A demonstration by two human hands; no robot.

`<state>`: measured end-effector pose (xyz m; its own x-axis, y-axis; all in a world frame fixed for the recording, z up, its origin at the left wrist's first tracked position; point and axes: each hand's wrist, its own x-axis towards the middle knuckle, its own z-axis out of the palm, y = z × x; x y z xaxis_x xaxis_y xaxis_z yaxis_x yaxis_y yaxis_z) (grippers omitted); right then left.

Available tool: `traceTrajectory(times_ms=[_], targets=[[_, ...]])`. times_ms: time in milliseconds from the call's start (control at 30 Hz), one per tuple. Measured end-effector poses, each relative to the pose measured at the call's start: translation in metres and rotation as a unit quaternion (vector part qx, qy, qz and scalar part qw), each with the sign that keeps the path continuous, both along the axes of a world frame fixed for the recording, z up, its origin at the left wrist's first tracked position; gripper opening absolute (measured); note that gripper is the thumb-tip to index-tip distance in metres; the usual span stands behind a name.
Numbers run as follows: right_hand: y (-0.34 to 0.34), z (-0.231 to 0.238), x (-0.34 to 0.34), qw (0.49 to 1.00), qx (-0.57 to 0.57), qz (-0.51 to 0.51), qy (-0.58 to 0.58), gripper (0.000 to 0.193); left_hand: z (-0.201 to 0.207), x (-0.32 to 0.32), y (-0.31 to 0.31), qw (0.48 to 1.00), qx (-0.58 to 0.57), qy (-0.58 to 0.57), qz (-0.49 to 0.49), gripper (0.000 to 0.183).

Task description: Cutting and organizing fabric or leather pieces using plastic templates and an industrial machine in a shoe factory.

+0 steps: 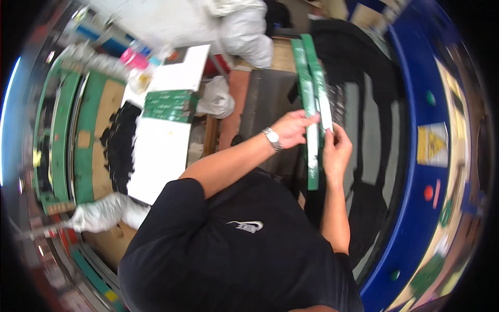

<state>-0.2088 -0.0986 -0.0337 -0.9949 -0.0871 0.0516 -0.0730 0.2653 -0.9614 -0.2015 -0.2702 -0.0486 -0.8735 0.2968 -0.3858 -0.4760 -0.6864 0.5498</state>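
Two long, narrow green bars with white markings stand side by side in front of me, pointing away. My left hand [294,128], with a metal watch at its wrist, has its fingers closed on the left green bar [312,156]. The right green bar [318,75] is pinched near its lower end between the thumb and fingers of my right hand [338,151]. At their far ends the bars lie close together. Below them is a dark work surface [267,86] with black material [358,57] and grey strips to the right.
On the left, a white table [160,156] bears several similar green bars [167,106] and a pile of black pieces [122,140]. A green-framed machine [83,145] stands farther left. A blue machine beam [403,208] curves along the right. White sacks [244,31] sit at the back.
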Motion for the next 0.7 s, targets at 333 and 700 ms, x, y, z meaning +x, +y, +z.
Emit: traceTrajectory(times_ms=[333,700], targets=[[-0.176,-0.029,-0.024,0.974,0.128,0.185,-0.027,0.024,-0.052,0.01,-0.14,0.961,0.092,-0.101,0.24,0.014],[-0.449,-0.106,-0.091,0.886,0.103,0.417,-0.177,0.027,-0.151,0.011,-0.364,0.87,0.128,-0.106,0.465,0.015]])
